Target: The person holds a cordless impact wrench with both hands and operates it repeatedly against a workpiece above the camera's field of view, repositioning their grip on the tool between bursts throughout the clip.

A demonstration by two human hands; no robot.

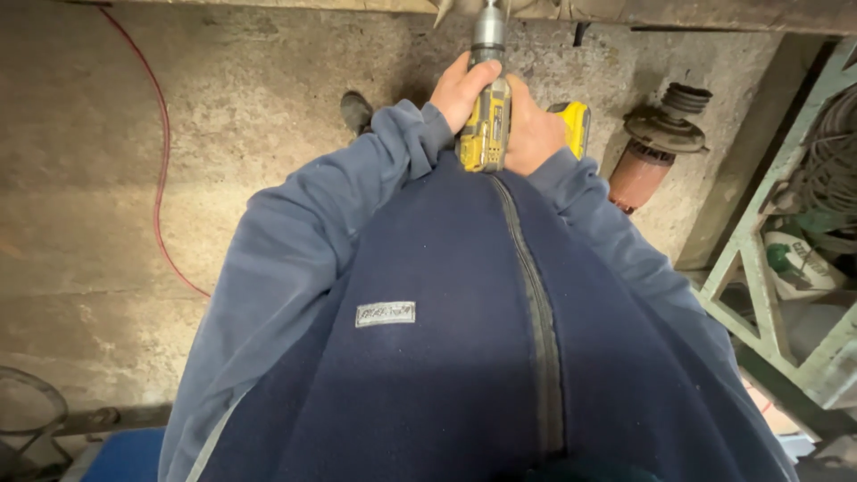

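While both hands (pixel 460 89) (pixel 531 134) clench the yellow drill (pixel 486 125), a grey rectangular label (pixel 386 313) sits on the fleece (pixel 446 357).

The person wears a dark navy fleece jacket (pixel 464 357) with a dark zip (pixel 536 303) running down its front and a small grey rectangular patch (pixel 386 313) sewn on the chest. Its sleeves (pixel 295 241) are a lighter, greyer blue, loose and creased, ending in soft cuffs (pixel 420 134) at the wrists.

yellow-blk drill (pixel 485 125), navy fleece (pixel 446 339), red cable (pixel 162 161)
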